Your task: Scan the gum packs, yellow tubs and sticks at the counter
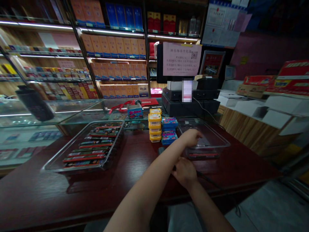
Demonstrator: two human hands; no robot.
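Observation:
My left arm crosses over my right, and my left hand (191, 138) is above the near left part of a clear plastic tray (223, 143). Its fingers point right, partly extended, with nothing visible in them. A few slim reddish packets (204, 155) show low in that tray. Below, close to the table, my right hand (185, 172) is wrapped around a dark corded handheld device that looks like a barcode scanner (161, 150); my left forearm hides much of it. Its black cable (209, 180) trails right.
A second clear tray (51, 166) at left holds several slim dark packets. Stacked yellow-lidded tubs (154, 125) and blue boxes (169, 137) stand mid-table. Behind are a monitor with a paper sign (181, 59), a glass counter (96, 111) and a black bottle (35, 103).

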